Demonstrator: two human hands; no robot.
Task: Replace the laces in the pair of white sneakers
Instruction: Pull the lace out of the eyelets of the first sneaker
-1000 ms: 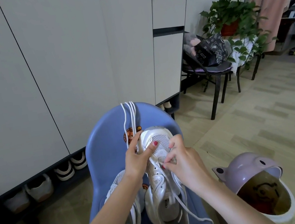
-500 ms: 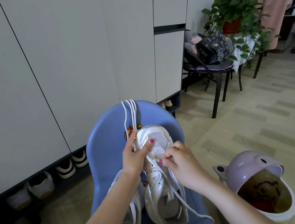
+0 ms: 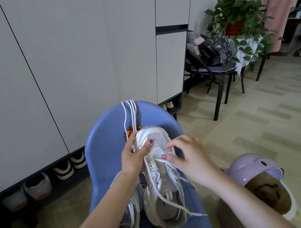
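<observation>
Sneakers, 2 of them and both white, sit on the blue chair in the lower centre of the frame. The right-hand sneaker points its toe toward the chair back, its opening facing the camera, and a white lace runs loosely through its eyelets, with one free end trailing past the heel onto the seat. The other sneaker lies lower left of it, partly hidden under the left forearm.

The left hand grips the toe of the right-hand sneaker from the left side, thumb laid across the mesh and fingers curled round the far edge. The right hand is just right of the toe area and motion-blurred; its thumb touches the lace near the lowest eyelets, while the other fingers are spread and slightly bent above the shoe. Whether it actually pinches the lace, I cannot tell.

A bundle of spare white laces hangs over the top of the chair back, dropping to just behind the left hand.

At lower right on the floor stands a lilac animal-shaped bin with its opening toward the camera. White cabinet doors fill the upper left, with pairs of shoes in the open gap beneath. A black chair carrying bags and a potted plant stand at upper right.
</observation>
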